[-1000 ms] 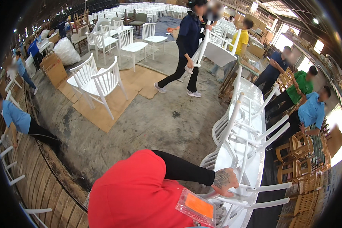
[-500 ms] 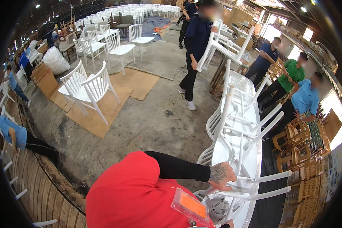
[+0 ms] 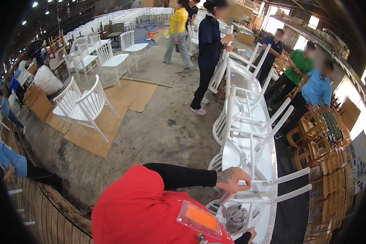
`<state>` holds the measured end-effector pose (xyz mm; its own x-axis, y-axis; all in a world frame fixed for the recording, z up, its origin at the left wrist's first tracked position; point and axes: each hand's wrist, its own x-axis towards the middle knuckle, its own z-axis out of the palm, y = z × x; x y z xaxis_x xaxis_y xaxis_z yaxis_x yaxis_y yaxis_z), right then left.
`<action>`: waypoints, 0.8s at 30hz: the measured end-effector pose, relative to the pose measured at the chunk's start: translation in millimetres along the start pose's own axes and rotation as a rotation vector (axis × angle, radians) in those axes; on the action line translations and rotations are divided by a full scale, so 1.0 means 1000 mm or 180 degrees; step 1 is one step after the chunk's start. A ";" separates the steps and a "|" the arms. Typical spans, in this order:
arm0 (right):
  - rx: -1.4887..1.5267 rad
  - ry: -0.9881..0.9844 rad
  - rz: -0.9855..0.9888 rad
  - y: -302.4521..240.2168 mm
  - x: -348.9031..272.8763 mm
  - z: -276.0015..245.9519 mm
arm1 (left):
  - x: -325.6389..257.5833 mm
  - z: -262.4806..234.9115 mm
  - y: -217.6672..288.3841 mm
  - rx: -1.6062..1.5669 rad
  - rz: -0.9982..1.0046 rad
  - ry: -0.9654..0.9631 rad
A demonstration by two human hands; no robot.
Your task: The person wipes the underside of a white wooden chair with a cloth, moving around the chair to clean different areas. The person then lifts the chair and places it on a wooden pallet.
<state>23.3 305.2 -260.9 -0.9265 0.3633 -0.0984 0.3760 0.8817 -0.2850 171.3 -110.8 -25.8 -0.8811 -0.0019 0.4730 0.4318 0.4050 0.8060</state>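
A white chair (image 3: 254, 199) lies upside down on the near end of a long white-topped table, its legs pointing to the right. My left hand (image 3: 234, 180), in a black sleeve, has its fingers and thumb curled on the chair's frame near the base of a leg. Low in the picture, my right hand (image 3: 251, 233) is closed at a nearer part of the same chair, its fingers only partly seen. Between my hands a crumpled grey cloth (image 3: 235, 217) rests on the chair. Beyond it, more upturned white chairs (image 3: 248, 140) stand in a row.
At the table's far end, a person in navy (image 3: 209, 44) holds a white chair. Several people stand along its right side, near stacked wooden chairs (image 3: 313, 142). Upright white chairs (image 3: 83, 101) stand on cardboard (image 3: 126, 95) to the left. A slatted conveyor (image 3: 40, 207) runs lower left.
My left hand has gone from spread on the chair to curled around its frame. My right hand has come further into view. A person in yellow has appeared at the back.
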 end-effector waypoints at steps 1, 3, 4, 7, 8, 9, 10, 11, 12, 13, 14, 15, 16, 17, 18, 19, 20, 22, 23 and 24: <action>-0.0172 -0.1153 0.0908 -0.010 0.006 -0.008 | 0.002 -0.002 0.000 -0.0522 -0.0172 -0.0014; -0.0266 -0.1116 0.0875 -0.006 0.006 -0.017 | 0.009 -0.018 0.036 -0.0660 0.0358 -0.0138; -0.0294 -0.1088 0.0853 -0.004 0.005 -0.022 | 0.009 -0.032 0.066 -0.0925 0.0605 -0.0296; -0.0473 -0.1144 0.0894 -0.023 -0.006 -0.020 | 0.000 -0.044 0.114 -0.1926 0.1866 -0.0781; -0.0472 -0.1208 0.0853 -0.030 -0.011 -0.019 | -0.003 -0.049 0.133 -0.1981 0.2123 -0.0734; -0.0478 -0.1284 0.0806 -0.038 -0.016 -0.016 | -0.004 -0.054 0.154 -0.2024 0.2369 -0.0684; -0.0478 -0.1225 0.0885 -0.032 -0.012 -0.023 | 0.000 -0.053 0.157 -0.2210 0.2724 -0.0661; -0.0441 -0.1122 0.0926 -0.025 -0.006 -0.028 | 0.003 -0.053 0.160 -0.2338 0.2941 -0.0736; -0.0411 -0.1031 0.0962 -0.017 -0.003 -0.031 | 0.006 -0.052 0.161 -0.2459 0.3146 -0.0805; -0.0406 -0.1029 0.0920 -0.019 -0.004 -0.026 | 0.003 -0.050 0.163 -0.2487 0.3208 -0.0768; -0.0379 -0.1077 0.0941 -0.023 -0.005 -0.022 | 0.000 -0.049 0.165 -0.2506 0.3262 -0.0726; -0.0358 -0.1131 0.0960 -0.025 -0.006 -0.017 | -0.004 -0.047 0.165 -0.2514 0.3248 -0.0601; -0.0317 -0.1190 0.1002 -0.026 -0.008 -0.012 | -0.003 -0.045 0.167 -0.2484 0.3206 -0.0601; -0.0135 0.0046 0.0189 -0.007 -0.011 -0.007 | 0.001 -0.046 0.169 -0.2548 0.3286 -0.0641; -0.0024 0.1395 -0.0629 0.019 -0.012 -0.001 | 0.002 -0.057 0.172 -0.2594 0.3444 -0.0745; -0.0007 0.1327 -0.0678 0.015 -0.016 0.009 | 0.000 -0.061 0.175 -0.2490 0.3341 -0.0829; -0.0005 0.1257 -0.0697 0.012 -0.024 0.015 | 0.000 -0.057 0.174 -0.2533 0.3219 -0.0841; -0.0287 -0.1032 0.1007 -0.007 0.006 -0.003 | -0.001 -0.055 0.174 -0.2653 0.3096 -0.0863; -0.0217 -0.1035 0.1018 -0.008 0.009 -0.006 | -0.003 -0.052 0.174 -0.2752 0.3139 -0.0740; -0.0146 -0.1037 0.1032 -0.008 0.008 -0.006 | -0.006 -0.046 0.173 -0.2854 0.3181 -0.0620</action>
<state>12.8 303.3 -254.3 -0.7150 0.5156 -0.4722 0.6410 0.7531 -0.1482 260.0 -83.1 127.5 -0.1004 0.0984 0.9901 0.8079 -0.5727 0.1389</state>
